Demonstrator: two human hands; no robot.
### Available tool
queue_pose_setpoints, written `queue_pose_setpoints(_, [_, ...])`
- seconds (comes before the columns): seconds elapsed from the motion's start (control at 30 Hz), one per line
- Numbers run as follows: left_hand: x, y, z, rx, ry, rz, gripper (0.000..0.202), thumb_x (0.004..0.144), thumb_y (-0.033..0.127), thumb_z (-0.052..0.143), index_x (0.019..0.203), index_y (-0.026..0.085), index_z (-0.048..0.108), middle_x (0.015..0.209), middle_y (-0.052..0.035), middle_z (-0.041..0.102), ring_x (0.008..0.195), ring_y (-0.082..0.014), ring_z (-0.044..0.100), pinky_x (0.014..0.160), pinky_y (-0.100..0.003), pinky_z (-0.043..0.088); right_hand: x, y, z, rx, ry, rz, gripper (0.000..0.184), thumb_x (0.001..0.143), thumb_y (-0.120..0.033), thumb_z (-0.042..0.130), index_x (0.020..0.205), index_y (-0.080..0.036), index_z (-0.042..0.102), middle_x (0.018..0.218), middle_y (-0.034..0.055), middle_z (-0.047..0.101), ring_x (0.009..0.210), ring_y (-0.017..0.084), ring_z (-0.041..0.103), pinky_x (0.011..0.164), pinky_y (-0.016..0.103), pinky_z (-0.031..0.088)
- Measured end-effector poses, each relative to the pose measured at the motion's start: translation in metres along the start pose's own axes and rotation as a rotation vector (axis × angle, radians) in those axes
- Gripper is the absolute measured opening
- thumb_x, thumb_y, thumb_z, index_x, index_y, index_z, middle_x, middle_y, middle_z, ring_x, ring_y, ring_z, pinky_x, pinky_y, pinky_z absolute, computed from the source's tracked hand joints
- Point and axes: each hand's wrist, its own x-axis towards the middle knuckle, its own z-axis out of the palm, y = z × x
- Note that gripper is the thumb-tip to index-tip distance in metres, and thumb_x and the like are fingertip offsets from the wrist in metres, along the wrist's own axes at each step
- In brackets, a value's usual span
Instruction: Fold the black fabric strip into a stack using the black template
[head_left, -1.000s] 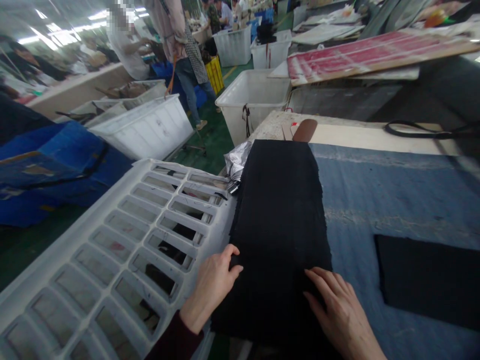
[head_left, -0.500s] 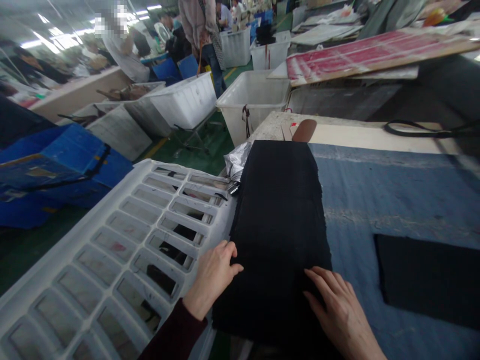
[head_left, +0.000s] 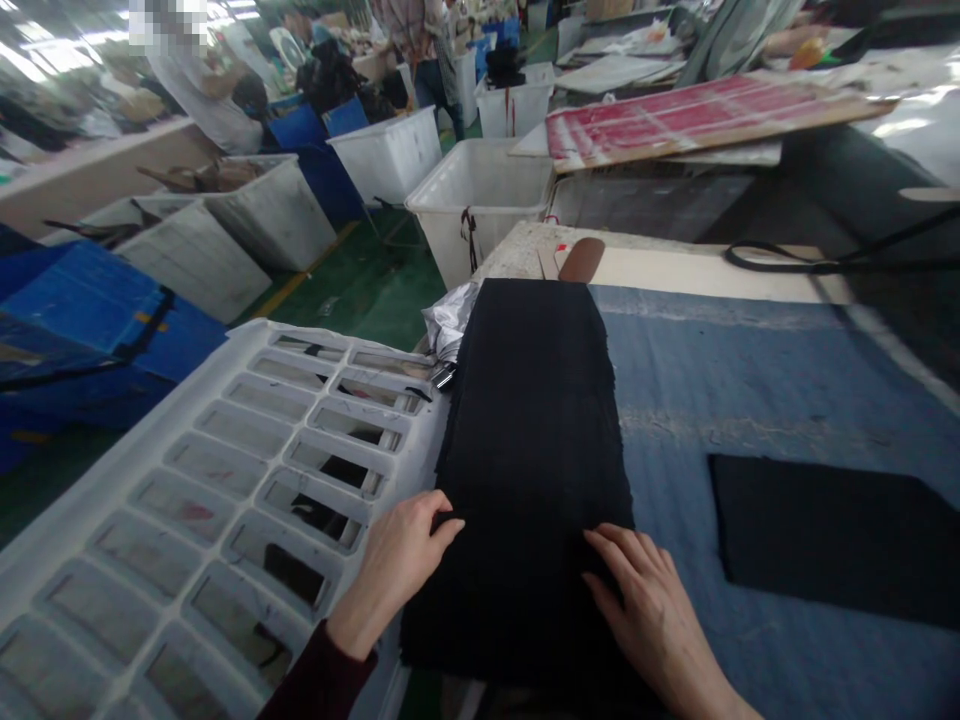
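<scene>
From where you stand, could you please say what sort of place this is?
Probably a factory workshop, perhaps for cloth goods: a large white bin stands on green floor, a person in white is near a long bench, and black cloth-like material lies in front.

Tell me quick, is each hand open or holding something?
Left hand: curled at the left edge of the black cloth; can't tell if gripping.
Right hand: curled over its right edge; can't tell either.
</scene>
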Motion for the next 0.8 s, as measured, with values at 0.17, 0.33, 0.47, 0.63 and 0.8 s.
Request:
queue_pose_setpoints(0.17, [0.004, 0.001, -0.001, -0.035, -0.001, -0.006, 0.014, 0.087, 0.037, 0.055, 0.088, 0.025, 0.062, 0.085, 0.0000, 0.069, 0.082, -0.0176, 0.064, 0.065, -0.027, 0.036, 0.001, -0.002, -0.002, -0.005, 0.051, -0.021, 0.033, 0.089, -0.027, 0.053, 0.121, -0.022, 0.057, 0.116, 0.0086, 0.062, 0.100, 0.023, 0.059, 0.079, 0.038, 0.050])
queue_pose_setpoints(0.33, [0.007, -0.002, 0.004, 0.007, 0.018, -0.005, 0.014, 0.086, 0.038, 0.056, 0.089, 0.026, 0.061, 0.084, 0.0011, 0.069, 0.081, -0.0188, 0.064, 0.064, -0.027, 0.035, 0.001, -0.003, -0.003, 0.006, 0.040, -0.012, 0.032, 0.089, -0.025, 0.052, 0.121, -0.022, 0.055, 0.117, 0.0092, 0.061, 0.102, 0.024, 0.058, 0.081, 0.039, 0.049])
queue_pose_setpoints(0.47, [0.008, -0.003, 0.009, 0.048, 0.033, -0.013, 0.014, 0.086, 0.039, 0.056, 0.087, 0.026, 0.061, 0.081, 0.0015, 0.069, 0.076, -0.0190, 0.064, 0.061, -0.027, 0.032, 0.000, -0.004, -0.002, 0.010, 0.032, -0.005, 0.032, 0.088, -0.022, 0.052, 0.121, -0.022, 0.055, 0.117, 0.0090, 0.061, 0.102, 0.024, 0.057, 0.081, 0.040, 0.048])
queue_pose_setpoints(0.63, [0.008, 0.001, 0.009, 0.069, 0.041, -0.020, 0.015, 0.086, 0.040, 0.055, 0.084, 0.026, 0.059, 0.077, 0.0014, 0.067, 0.071, -0.0183, 0.062, 0.058, -0.028, 0.029, 0.001, -0.007, -0.006, 0.014, 0.016, 0.004, 0.032, 0.089, -0.021, 0.051, 0.120, -0.022, 0.055, 0.118, 0.0098, 0.060, 0.102, 0.025, 0.057, 0.082, 0.041, 0.048])
queue_pose_setpoints(0.8, [0.002, -0.001, 0.008, 0.100, 0.072, -0.063, 0.015, 0.086, 0.041, 0.054, 0.091, 0.026, 0.057, 0.074, 0.0022, 0.063, 0.067, -0.0189, 0.061, 0.055, -0.028, 0.027, -0.003, -0.010, -0.010, 0.031, -0.001, 0.052, 0.032, 0.089, -0.018, 0.052, 0.120, -0.022, 0.054, 0.118, 0.0089, 0.059, 0.103, 0.025, 0.055, 0.083, 0.041, 0.047])
